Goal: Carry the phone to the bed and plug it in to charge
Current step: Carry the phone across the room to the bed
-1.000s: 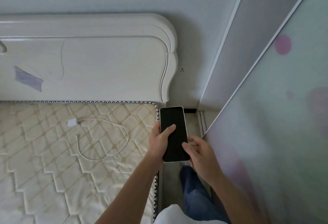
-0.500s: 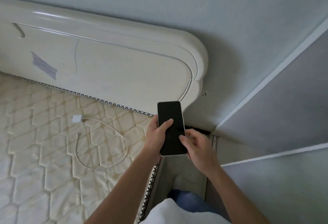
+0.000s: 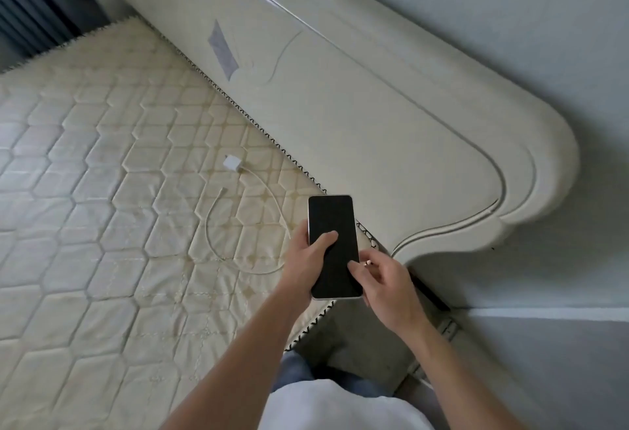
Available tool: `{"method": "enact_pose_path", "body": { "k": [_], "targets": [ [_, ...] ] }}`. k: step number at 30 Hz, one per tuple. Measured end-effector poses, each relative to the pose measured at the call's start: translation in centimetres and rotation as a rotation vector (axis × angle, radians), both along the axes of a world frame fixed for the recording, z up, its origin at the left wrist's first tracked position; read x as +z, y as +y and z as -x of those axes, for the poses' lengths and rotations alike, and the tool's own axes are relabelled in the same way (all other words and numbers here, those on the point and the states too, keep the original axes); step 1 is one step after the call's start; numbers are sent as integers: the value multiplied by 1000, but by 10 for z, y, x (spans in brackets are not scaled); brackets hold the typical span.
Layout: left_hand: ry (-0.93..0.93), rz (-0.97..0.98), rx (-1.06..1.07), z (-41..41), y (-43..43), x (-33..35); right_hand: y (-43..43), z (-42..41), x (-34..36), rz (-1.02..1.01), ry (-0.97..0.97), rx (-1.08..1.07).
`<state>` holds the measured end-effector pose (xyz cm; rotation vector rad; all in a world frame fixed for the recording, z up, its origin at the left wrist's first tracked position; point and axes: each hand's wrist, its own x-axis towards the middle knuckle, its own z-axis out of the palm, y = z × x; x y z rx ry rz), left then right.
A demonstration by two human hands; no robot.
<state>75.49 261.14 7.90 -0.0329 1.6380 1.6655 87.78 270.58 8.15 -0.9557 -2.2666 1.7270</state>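
Person stands at the bed corner, white shirt and blue jeans visible at bottom of view. Both bare forearms reach forward. Left hand (image 3: 308, 259) wraps the black-screened, pale-edged slab phone (image 3: 334, 246) from its left side, thumb lying across the dark glass. Right hand (image 3: 386, 285) pinches the phone's lower right edge with thumb and fingertips, other fingers curled. Phone is held face-up in the air over the mattress corner, not resting on anything.

Beyond the hands, the cream quilted hexagon-stitched mattress (image 3: 102, 225), bare. On it a thin white charging cable (image 3: 218, 242) lies in a loose loop, free connector end (image 3: 223, 190) pointing away, other end plugged into a small white square power adapter (image 3: 232, 162). Adapter lies loose on the mattress, not in any socket. Farther back, the cream curved wooden headboard (image 3: 391, 116) against the pale wall.

Step, as I judge: carry is about done, plugging not started. Next move likely needs one hand freed to pick up the connector end and line it up with the phone's bottom port; the adapter also needs an outlet, none visible here.
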Motion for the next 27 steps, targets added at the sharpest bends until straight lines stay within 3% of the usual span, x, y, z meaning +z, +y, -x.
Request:
{"method": "enact_pose_path", "body": {
  "k": [6,15,23,27],
  "targets": [
    [-52,29,126,30,-50,-15,-28,44,-13,-38,-66,183],
    [-101,115,138,74,-95,-77,-53,93,-73,-214,-203,343],
    [-167,194,195,120,-93,-208,-41,147,-200,-151,-311,435],
    [-189,243,233,153,-80,-289,-18,169,-278,-214,-313,455]
  ]
}}
